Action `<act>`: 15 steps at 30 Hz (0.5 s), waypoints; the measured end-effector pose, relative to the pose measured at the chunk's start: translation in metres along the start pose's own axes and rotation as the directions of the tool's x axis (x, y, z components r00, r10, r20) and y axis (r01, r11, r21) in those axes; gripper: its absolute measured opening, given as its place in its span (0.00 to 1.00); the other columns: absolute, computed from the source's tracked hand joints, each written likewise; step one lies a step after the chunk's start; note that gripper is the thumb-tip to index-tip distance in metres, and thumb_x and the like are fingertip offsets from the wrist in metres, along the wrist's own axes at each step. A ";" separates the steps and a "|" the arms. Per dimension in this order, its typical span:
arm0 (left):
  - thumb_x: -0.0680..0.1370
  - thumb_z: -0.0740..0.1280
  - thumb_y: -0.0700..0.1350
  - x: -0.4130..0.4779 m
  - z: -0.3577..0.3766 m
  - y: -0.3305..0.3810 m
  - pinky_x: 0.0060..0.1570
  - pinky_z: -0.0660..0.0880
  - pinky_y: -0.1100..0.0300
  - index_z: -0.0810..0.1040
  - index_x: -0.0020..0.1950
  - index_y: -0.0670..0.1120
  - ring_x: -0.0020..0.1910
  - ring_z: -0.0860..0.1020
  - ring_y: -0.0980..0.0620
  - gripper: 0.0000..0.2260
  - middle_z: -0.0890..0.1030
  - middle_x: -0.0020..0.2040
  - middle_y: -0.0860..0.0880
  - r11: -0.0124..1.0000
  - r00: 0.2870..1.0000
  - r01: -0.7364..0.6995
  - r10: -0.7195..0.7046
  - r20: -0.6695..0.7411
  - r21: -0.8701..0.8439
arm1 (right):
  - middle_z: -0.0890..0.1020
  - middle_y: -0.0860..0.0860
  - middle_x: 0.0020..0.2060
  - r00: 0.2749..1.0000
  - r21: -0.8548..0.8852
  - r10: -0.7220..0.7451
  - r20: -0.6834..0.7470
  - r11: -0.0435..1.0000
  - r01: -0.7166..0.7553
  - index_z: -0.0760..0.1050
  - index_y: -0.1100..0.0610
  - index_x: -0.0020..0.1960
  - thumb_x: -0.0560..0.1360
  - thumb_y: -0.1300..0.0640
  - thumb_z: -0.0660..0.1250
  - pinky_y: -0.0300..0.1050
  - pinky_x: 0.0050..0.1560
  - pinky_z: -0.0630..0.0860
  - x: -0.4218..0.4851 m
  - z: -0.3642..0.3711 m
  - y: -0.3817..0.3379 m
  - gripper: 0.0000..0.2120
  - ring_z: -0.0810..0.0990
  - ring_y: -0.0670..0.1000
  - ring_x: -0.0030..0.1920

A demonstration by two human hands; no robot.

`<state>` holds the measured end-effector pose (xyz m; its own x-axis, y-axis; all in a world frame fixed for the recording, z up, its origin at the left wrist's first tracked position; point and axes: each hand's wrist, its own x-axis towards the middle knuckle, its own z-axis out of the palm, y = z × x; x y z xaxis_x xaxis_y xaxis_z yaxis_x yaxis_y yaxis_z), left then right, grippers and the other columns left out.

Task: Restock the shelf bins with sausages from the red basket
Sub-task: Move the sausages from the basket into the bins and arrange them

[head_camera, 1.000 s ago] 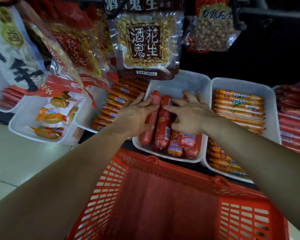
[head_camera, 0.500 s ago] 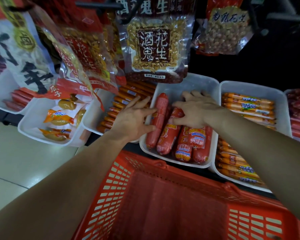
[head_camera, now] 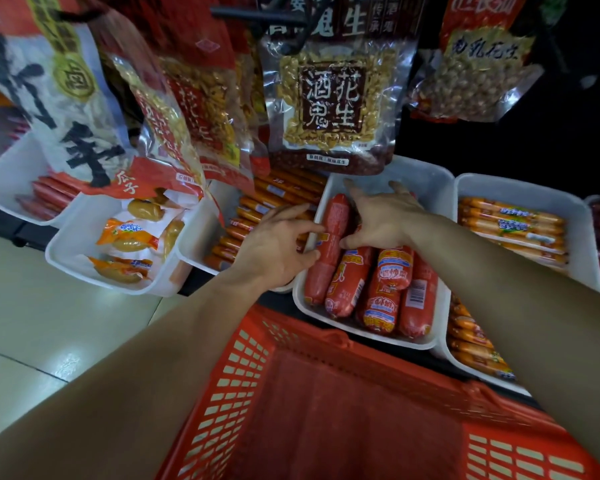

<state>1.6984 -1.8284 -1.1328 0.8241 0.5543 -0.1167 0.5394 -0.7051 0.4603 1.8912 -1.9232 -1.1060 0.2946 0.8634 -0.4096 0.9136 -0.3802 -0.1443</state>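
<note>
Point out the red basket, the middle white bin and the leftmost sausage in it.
Red plastic mesh basket (head_camera: pixel 236 375): head view, left slotted wall.
White plastic shelf bin (head_camera: pixel 430 181): head view, back wall.
Long red wrapped sausage (head_camera: pixel 336 216): head view, upper half.

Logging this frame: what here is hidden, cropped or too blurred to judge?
Head view only:
Back of the middle bin: covered by the right hand and the hanging peanut bag.
Red basket: near end cut off by the bottom edge.
Far-right bin: cropped by the right edge, blurred.
Left hand: grip or mere push on the long sausage, unclear.
</note>
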 end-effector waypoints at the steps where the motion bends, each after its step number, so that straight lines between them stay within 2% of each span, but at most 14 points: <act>1: 0.76 0.71 0.54 0.001 0.000 0.001 0.74 0.55 0.57 0.77 0.67 0.60 0.77 0.57 0.54 0.19 0.64 0.78 0.56 1.000 1.000 0.005 -0.005 0.003 -0.003 | 0.73 0.51 0.71 1.000 0.007 0.005 0.012 1.000 -0.005 0.46 0.48 0.80 0.69 0.31 0.69 0.57 0.76 0.47 0.001 -0.002 -0.002 0.51 0.64 0.59 0.74; 7: 0.77 0.70 0.54 0.000 0.000 0.002 0.74 0.60 0.54 0.78 0.66 0.59 0.77 0.58 0.55 0.17 0.65 0.77 0.56 0.999 1.000 0.015 -0.015 0.000 -0.049 | 0.66 0.50 0.76 0.994 0.030 0.004 0.109 1.000 -0.008 0.44 0.45 0.80 0.67 0.28 0.69 0.51 0.69 0.59 0.006 -0.010 -0.003 0.53 0.62 0.61 0.74; 12: 0.76 0.70 0.54 -0.002 0.002 -0.003 0.73 0.62 0.52 0.76 0.66 0.62 0.76 0.59 0.54 0.18 0.65 0.76 0.57 0.998 1.000 0.007 -0.007 0.003 -0.063 | 0.66 0.53 0.76 0.992 -0.029 0.012 0.124 1.000 -0.009 0.42 0.43 0.80 0.62 0.22 0.65 0.53 0.67 0.62 0.017 -0.002 -0.001 0.57 0.65 0.61 0.72; 15: 0.77 0.70 0.54 -0.003 0.002 -0.002 0.73 0.63 0.51 0.76 0.66 0.62 0.76 0.59 0.54 0.18 0.65 0.76 0.58 0.998 1.000 0.011 -0.010 0.007 -0.067 | 0.68 0.51 0.75 0.991 -0.052 0.022 0.134 0.999 -0.016 0.44 0.42 0.79 0.60 0.19 0.63 0.54 0.66 0.63 0.019 0.000 0.000 0.57 0.67 0.61 0.71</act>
<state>1.6950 -1.8300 -1.1353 0.8196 0.5585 -0.1275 0.5355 -0.6679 0.5169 1.8966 -1.9066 -1.1139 0.2749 0.8026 -0.5294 0.9223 -0.3757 -0.0906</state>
